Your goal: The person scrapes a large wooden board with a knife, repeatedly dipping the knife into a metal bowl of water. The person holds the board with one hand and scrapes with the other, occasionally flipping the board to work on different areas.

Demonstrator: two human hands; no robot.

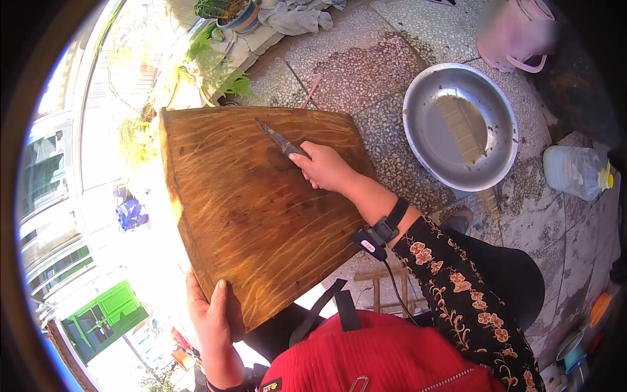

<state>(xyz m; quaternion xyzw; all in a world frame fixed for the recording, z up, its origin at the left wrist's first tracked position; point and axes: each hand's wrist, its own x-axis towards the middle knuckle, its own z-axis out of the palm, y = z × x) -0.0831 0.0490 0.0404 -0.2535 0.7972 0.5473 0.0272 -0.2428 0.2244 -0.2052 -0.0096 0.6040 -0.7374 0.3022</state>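
A broad wooden board (264,220), wet-looking and streaked with pale scratches, tilts in front of me. My left hand (210,304) grips its lower left edge, the thumb lying over the near face. In my right hand (323,166) is a knife (275,136) with a dark, stained blade, held by its handle. The blade points to the upper left and lies over the upper part of the board; whether it touches the wood I cannot tell. Dark blotches mark the board's middle.
A steel basin (411,142) holding murky water stands right of the board. Beyond it are a pink bucket-like container (509,36) and a clear plastic jug (570,169) with a yellow cap. Potted plants (240,17) line the upper left. A wooden frame (377,289) lies low, near my knees.
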